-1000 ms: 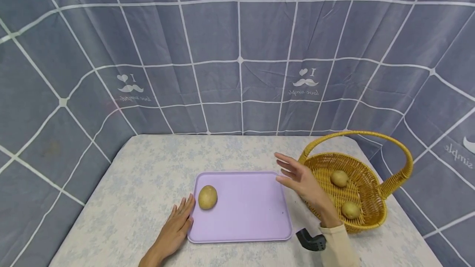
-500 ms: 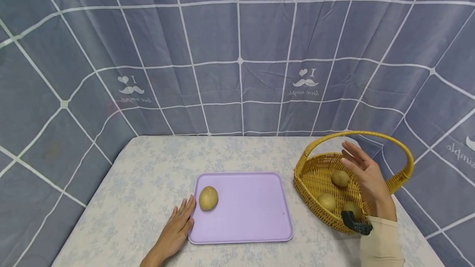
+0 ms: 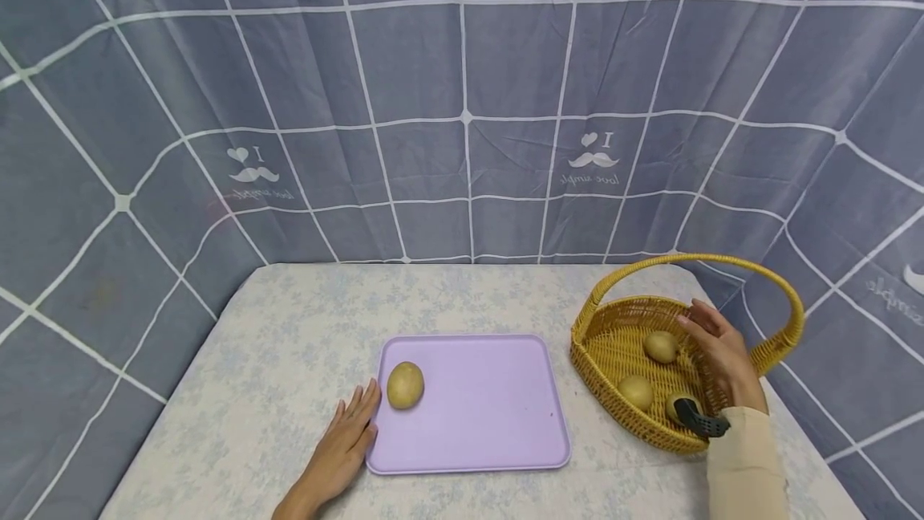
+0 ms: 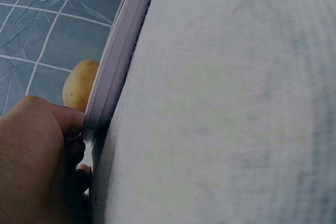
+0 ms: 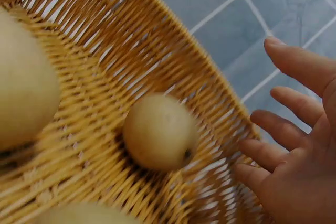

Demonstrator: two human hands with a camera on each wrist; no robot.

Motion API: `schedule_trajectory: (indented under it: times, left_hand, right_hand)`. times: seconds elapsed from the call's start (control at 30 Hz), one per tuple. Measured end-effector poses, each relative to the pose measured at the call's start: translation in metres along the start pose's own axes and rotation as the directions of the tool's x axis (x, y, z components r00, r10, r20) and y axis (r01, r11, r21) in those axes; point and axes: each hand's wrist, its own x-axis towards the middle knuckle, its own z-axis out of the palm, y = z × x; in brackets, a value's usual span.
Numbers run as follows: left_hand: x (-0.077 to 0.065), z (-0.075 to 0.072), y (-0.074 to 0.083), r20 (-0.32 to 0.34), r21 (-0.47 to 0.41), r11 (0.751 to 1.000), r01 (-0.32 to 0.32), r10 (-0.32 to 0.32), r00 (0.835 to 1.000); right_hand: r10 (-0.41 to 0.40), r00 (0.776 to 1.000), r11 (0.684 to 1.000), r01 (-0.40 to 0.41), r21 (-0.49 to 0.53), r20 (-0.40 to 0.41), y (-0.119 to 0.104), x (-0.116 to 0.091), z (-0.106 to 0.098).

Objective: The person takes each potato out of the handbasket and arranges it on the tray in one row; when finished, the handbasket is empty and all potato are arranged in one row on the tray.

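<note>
3 rounded, yellow-brown, potato-like items lay inside a golden, arch-handled wicker basket, right of a flat, rectangular, lilac tray. 1 matching potato-like item rested on the tray, near its left rim. The person's left hand, released with fingers extended, touched that rim. The right hand, also released, its fingers loosely spread, hovered over the basket's side farther from the tray.

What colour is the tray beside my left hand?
The tray is plain light purple, seen best in the head view.
</note>
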Motion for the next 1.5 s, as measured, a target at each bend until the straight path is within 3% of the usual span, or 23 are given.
schedule_trajectory:
  times: [0.3, 0.63, 0.93, 1.13, 1.3, 1.5]
  left_hand:
    - [0.001, 0.0, 0.001, -0.001, 0.0, 1.0, -0.008, 0.008, 1.0]
    - [0.001, 0.0, 0.0, 0.002, 0.003, 1.0, 0.0, 0.0, 1.0]
    - [0.0, 0.0, -0.001, -0.008, 0.006, 1.0, -0.008, 0.008, 1.0]
    - [0.0, 0.0, 0.0, -0.016, 0.005, 1.0, -0.017, 0.018, 1.0]
    - [-0.001, 0.0, 0.0, -0.013, -0.004, 1.0, -0.013, 0.013, 1.0]
    - [0.0, 0.001, 0.001, -0.016, -0.004, 1.0, -0.019, 0.019, 1.0]
  right_hand:
    - [0.045, 0.996, 0.998, -0.042, -0.038, 0.075, 0.01, 0.001, -0.001]
    - [0.05, 0.985, 0.998, -0.054, 0.021, 0.164, 0.014, 0.005, 0.001]
    - [0.054, 0.971, 0.998, -0.045, -0.044, 0.233, 0.019, 0.006, 0.005]
    - [0.075, 0.976, 0.986, -0.042, -0.161, 0.204, 0.017, 0.003, 0.008]
    - [0.053, 0.987, 0.954, -0.004, -0.299, 0.154, 0.017, 0.003, 0.011]
    - [0.033, 0.993, 0.942, 0.007, -0.336, 0.113, 0.019, 0.003, 0.012]
